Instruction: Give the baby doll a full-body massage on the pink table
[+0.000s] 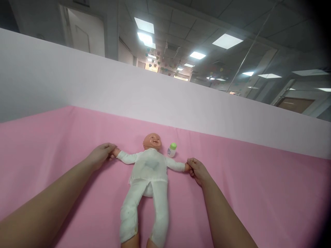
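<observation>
A baby doll [151,167] in a white top and white trousers lies face up on a pink sheet [85,137], its arms stretched out to both sides. My left hand [103,154] grips the doll's hand on the left of the view, fingers closed round it. On the right, my right hand [198,170] pinches the doll's other hand. Beside the doll's head, just above its right-side arm, is a small bottle [171,150] with a green cap; neither hand touches it.
A white panel [155,98] rises behind the pink surface. Beyond it are glass, lit ceiling panels [227,41], hanging heart shapes and a pale door [86,32] at the upper left.
</observation>
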A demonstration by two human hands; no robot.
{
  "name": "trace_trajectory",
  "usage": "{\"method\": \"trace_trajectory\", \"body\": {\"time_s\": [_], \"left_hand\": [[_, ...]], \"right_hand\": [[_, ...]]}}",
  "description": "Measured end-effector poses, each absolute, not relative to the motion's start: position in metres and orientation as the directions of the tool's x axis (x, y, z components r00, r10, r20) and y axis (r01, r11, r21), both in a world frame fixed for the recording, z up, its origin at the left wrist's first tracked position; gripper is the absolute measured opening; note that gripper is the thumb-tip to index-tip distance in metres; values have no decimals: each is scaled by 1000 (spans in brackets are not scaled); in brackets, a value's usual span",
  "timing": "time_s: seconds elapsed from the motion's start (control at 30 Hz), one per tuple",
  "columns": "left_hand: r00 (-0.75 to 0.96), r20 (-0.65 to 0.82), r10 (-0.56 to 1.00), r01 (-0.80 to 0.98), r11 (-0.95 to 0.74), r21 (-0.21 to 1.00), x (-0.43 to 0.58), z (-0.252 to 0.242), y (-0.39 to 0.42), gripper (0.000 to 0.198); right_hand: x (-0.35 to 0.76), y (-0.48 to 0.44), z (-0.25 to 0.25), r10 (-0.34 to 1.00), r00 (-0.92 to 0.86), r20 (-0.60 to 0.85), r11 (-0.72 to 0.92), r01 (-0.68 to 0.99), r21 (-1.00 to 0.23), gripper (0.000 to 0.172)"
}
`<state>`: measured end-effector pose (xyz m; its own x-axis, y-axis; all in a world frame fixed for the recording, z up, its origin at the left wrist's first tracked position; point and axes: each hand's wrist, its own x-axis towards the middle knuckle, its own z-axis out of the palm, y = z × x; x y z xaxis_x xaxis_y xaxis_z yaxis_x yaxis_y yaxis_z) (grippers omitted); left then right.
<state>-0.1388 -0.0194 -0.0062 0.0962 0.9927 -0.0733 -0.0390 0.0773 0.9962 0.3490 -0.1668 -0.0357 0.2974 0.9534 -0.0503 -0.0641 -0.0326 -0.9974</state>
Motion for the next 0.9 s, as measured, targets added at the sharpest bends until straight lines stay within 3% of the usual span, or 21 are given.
{"method": "trace_trajectory", "body": {"time_s": [0.27,0.43,0.6,0.9], "left_hand": [[50,-127,991,-117,132,984,-137,-4,-19,34],[86,-131,988,-149,143,978,-139,-7,-17,44],[125,-96,988,-96,108,990,-142,-9,-16,47],[66,-37,997,75,32,997,-142,-13,-13,39]], "right_hand": [[350,-165,-35,930,360,-67,-29,-111,-993,35],[355,-167,-32,940,335,-68,-8,-177,-984,42],[356,-170,-31,961,270,-67,-9,-212,-977,45],[350,-167,-33,955,291,-57,-21,-123,-992,40]]}}
